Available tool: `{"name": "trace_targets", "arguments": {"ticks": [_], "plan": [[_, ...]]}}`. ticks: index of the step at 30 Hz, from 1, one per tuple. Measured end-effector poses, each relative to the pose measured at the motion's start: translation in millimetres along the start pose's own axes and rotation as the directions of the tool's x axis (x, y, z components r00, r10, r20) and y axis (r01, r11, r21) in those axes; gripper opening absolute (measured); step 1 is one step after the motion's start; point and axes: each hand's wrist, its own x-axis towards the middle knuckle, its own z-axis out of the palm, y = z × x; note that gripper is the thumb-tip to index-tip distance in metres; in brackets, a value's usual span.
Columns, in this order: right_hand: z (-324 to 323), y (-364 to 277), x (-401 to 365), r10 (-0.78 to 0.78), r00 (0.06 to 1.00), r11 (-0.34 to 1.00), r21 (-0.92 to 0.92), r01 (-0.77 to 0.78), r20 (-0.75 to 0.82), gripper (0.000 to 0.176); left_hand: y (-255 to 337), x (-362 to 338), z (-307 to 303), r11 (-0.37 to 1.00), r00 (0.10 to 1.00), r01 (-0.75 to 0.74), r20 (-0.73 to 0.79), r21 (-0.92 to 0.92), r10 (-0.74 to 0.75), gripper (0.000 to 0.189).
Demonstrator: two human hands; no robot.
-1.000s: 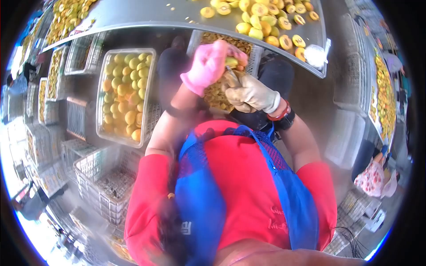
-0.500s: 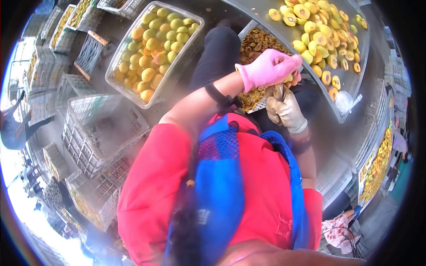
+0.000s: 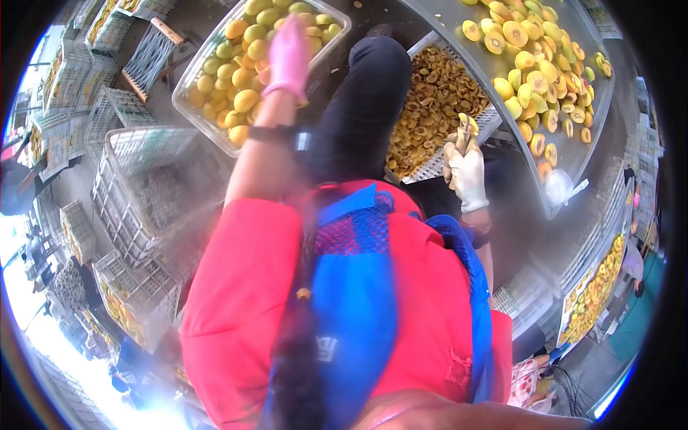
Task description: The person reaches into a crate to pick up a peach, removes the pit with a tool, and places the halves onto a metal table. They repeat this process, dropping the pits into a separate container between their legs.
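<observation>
My left hand [image 3: 288,59], in a pink glove, is over the crate of whole yellow-green fruits [image 3: 337,41]; motion blur smears its fingers, and whether it touches a fruit cannot be told. My right hand [image 3: 464,172], in a pale, stained glove, is closed on a small metal tool [image 3: 464,137]. A piece of yellow fruit [image 3: 469,123] sits at the tool's upper end. Behind that hand lies a white crate [image 3: 489,123] of brownish-yellow cut pieces [image 3: 437,97].
A metal tray [image 3: 494,72] at the upper right carries halved fruits [image 3: 537,72] and a clear plastic bag [image 3: 561,188]. Plastic crates [image 3: 118,208] stand on the left, near a corded stool [image 3: 152,57]. More cut fruit [image 3: 593,287] lies at the right.
My left hand has moved away from my right hand, leftward and up to the crate of whole fruits. My right hand still grips the tool, now with the fruit piece in plain sight. The view has shifted slightly.
</observation>
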Motion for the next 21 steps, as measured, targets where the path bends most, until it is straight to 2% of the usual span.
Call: {"name": "trace_targets", "arguments": {"ticks": [1, 2, 4, 7, 8, 9, 10, 11, 13, 14, 15, 16, 17, 18, 19, 20, 21], "plan": [[0, 2, -2, 0.004, 1.000, 0.999, -0.039, -0.005, -0.029, 0.021, -54, 12, -32, 0.804, 0.930, -0.353, 0.085, 0.478, 0.358, 0.034], [0, 4, -3, 0.009, 0.999, 0.999, -0.052, -0.011, -0.044, 0.020, -59, 6, -54, 0.745, 0.958, -0.268, 0.084, 0.611, 0.276, 0.034], [1, 7, -6, 0.024, 0.997, 0.998, -0.048, -0.028, -0.072, 0.019, -159, 22, -102, 0.650, 0.997, -0.022, 0.069, 0.759, -0.047, 0.043], [2, 5, -11, 0.037, 0.994, 0.999, -0.015, -0.039, -0.100, 0.019, -164, -10, -96, 0.582, 0.968, 0.250, -0.208, 0.774, -0.140, 0.049], [3, 2, -13, 0.039, 0.994, 0.999, -0.013, -0.040, -0.100, 0.019, -186, -17, -95, 0.568, 0.985, 0.170, -0.134, 0.805, -0.104, 0.052], [6, 1, -13, 0.040, 0.995, 0.999, -0.010, -0.041, -0.093, 0.019, -179, -24, -93, 0.548, 0.996, 0.091, -0.064, 0.831, -0.069, 0.056], [2, 12, -10, 0.027, 0.995, 1.000, 0.014, -0.026, -0.097, 0.019, -170, -31, -94, 0.555, 0.974, 0.028, 0.102, 0.832, -0.202, 0.063], [3, 12, -11, 0.030, 0.995, 0.999, 0.020, -0.029, -0.095, 0.019, -214, -27, -92, 0.464, 0.975, 0.093, 0.014, 0.881, -0.221, 0.070], [3, 11, -11, 0.030, 0.994, 0.999, 0.029, -0.027, -0.103, 0.018, -206, -24, -86, 0.497, 0.948, 0.211, -0.053, 0.842, -0.312, 0.077], [-3, 17, -10, 0.069, 0.994, 0.998, 0.012, -0.068, -0.079, 0.030, -205, -18, -90, 0.500, 0.921, 0.233, -0.024, 0.834, -0.388, 0.079], [-5, 22, -9, 0.053, 0.995, 0.999, -0.006, -0.054, -0.086, 0.029, -202, -9, -93, 0.504, 0.890, 0.249, 0.010, 0.827, -0.455, 0.082], [-2, 22, -9, 0.031, 0.995, 0.999, -0.018, -0.033, -0.098, 0.028, -189, -10, -90, 0.456, 0.886, 0.255, -0.017, 0.853, -0.464, 0.077], [-1, 22, -8, 0.004, 0.992, 1.000, -0.027, -0.007, -0.125, 0.027, -172, -9, -91, 0.462, 0.894, 0.155, 0.074, 0.873, -0.441, 0.070], [-1, 28, -6, -0.083, 0.987, 0.994, -0.082, 0.072, -0.137, 0.037, -179, -1, -95, 0.493, 0.882, 0.169, 0.092, 0.853, -0.462, 0.064], [-7, 32, -6, -0.151, 0.973, 0.955, -0.279, 0.098, -0.175, 0.052, -217, 10, -104, 0.645, 0.910, 0.076, 0.211, 0.760, -0.356, 0.064], [-3, 30, -10, -0.329, 0.915, 0.904, -0.359, 0.233, -0.234, 0.051, -189, 7, -94, 0.633, 0.909, 0.107, 0.182, 0.767, -0.374, 0.061], [2, 27, -11, -0.494, 0.827, 0.822, -0.453, 0.345, -0.267, 0.050, -170, 12, -89, 0.519, 0.925, -0.004, 0.200, 0.855, -0.323, 0.053]]}}
